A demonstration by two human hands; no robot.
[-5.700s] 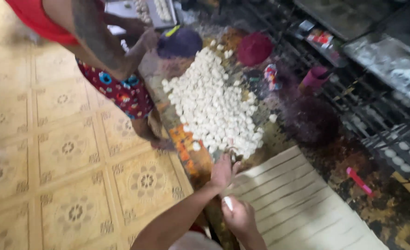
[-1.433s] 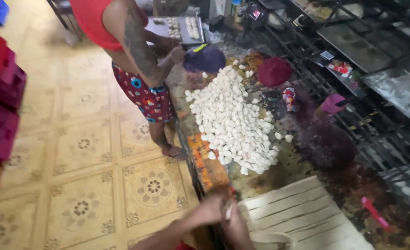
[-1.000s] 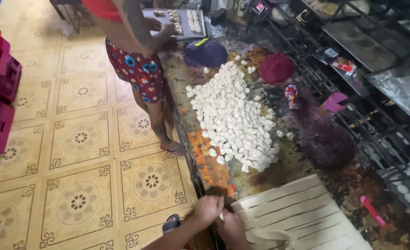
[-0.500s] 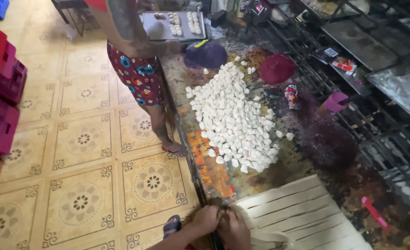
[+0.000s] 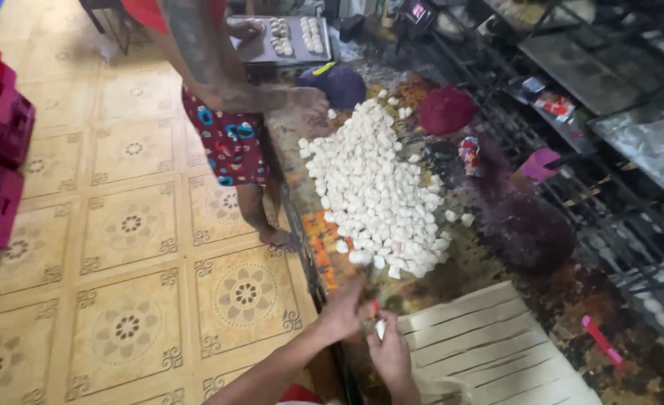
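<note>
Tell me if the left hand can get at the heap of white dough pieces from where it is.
Probably yes. The left hand sits just short of the near edge of the heap of white dough pieces, with only bare table between them and nothing blocking.

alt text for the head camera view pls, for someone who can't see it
Two bare hands, left hand and right hand, meet over a small white dough piece beside cut dough strips on a table. Beyond lies a pile of white dough pieces, where another person stands.
</note>
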